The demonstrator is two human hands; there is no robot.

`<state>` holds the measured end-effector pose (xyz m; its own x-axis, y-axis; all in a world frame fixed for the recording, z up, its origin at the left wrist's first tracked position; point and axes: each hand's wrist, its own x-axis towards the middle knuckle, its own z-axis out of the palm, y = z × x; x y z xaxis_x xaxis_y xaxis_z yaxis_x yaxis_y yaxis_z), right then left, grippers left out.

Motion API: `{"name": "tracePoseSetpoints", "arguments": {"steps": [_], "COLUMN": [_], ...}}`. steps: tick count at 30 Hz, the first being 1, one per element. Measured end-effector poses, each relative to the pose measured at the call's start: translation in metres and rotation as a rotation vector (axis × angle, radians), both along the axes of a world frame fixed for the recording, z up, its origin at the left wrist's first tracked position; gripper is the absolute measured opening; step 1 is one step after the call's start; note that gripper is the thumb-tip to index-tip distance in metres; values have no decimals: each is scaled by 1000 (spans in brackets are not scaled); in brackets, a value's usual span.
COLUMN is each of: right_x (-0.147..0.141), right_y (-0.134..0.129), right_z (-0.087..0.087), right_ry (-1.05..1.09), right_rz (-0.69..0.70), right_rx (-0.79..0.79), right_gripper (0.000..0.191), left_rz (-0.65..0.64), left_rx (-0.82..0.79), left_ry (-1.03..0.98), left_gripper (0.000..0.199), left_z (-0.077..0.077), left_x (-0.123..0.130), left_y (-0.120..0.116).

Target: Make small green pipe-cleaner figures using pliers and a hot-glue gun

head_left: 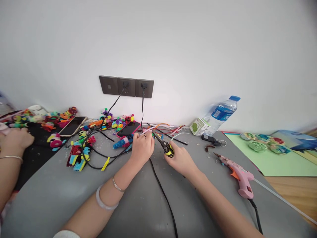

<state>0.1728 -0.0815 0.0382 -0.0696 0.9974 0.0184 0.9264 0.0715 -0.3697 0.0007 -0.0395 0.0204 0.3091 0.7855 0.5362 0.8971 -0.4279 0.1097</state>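
Note:
My left hand [143, 145] is closed in a pinch near the middle of the table. A small green bit shows at its fingertips, but I cannot make out what it holds. My right hand [182, 160] is wrapped round black-and-yellow pliers [168, 150], whose jaws point toward the left fingertips. Whether the jaws touch anything is hidden. Behind both hands lie thin pipe cleaners [178, 129] in red, orange and white, along with black sticks. A blue fuzzy piece [120, 143] lies just left of my left hand.
A pink glue gun [241, 178] with its cord lies at right. Behind it are keys [213, 140], a green-and-white box [198, 127] and a water bottle [224, 112]. Phones [74, 126], fuzzy figures [79, 155] and black cables [162, 186] spread leftward. Another person's hand [16, 140] is far left.

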Motion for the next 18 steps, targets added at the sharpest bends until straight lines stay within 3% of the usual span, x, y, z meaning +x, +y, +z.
{"name": "tracePoseSetpoints", "arguments": {"steps": [18], "right_x": [6], "right_y": [16], "right_z": [-5], "right_ry": [-10], "right_rz": [70], "right_rx": [59], "right_gripper": [11], "left_rz": [30], "left_rx": [-26], "left_ry": [4], "left_gripper": [27], "left_z": [1], "left_x": [1], "left_y": [4]}}
